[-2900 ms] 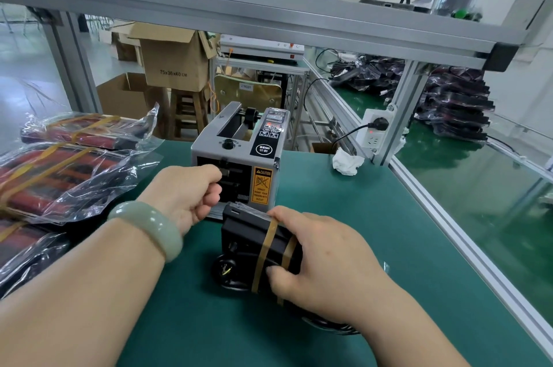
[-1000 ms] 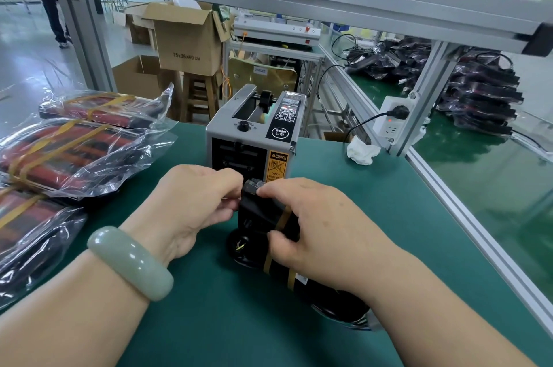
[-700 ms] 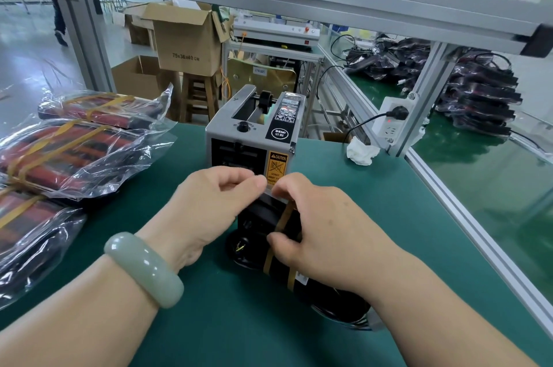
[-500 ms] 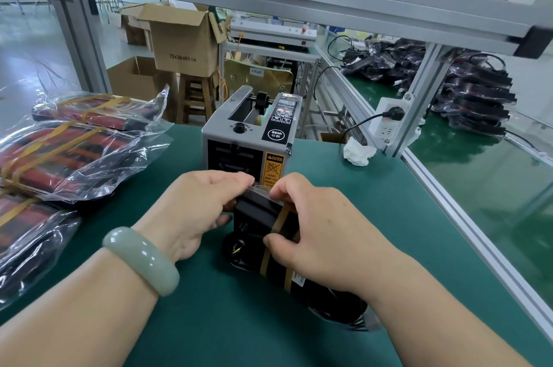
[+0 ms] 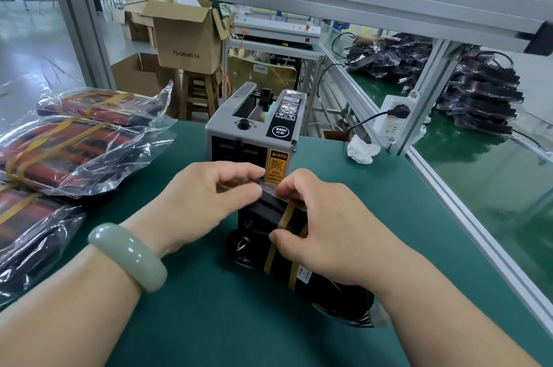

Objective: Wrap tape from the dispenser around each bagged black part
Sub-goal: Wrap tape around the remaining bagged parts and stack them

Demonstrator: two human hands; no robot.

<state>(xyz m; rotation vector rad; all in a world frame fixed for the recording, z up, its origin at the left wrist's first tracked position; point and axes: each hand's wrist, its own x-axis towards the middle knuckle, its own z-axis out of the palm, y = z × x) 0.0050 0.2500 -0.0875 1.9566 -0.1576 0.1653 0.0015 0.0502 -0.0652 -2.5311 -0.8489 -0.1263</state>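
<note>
Left grip (image 5: 206,202) has come from the dispenser (image 5: 251,133) to the part (image 5: 264,212), pinching tape (image 5: 261,186) at its top. Right grip (image 5: 329,229) clasps the part, propped on the bench (image 5: 209,321) just before the dispenser. It looks stiff and bag-slick: hold its sides.

A crumpled tissue (image 5: 362,151) lies on the green worktop (image 5: 209,321) near a socket (image 5: 392,124) with a black plug (image 5: 398,111) in it. Behind, a cardboard box (image 5: 188,40) sits on a wooden stool (image 5: 199,94).

Left hand (image 5: 203,205) and right hand (image 5: 335,232) gripping bagged black part (image 5: 264,212), tape dispenser (image 5: 251,130) just behind, taped bags (image 5: 68,154) left
</note>
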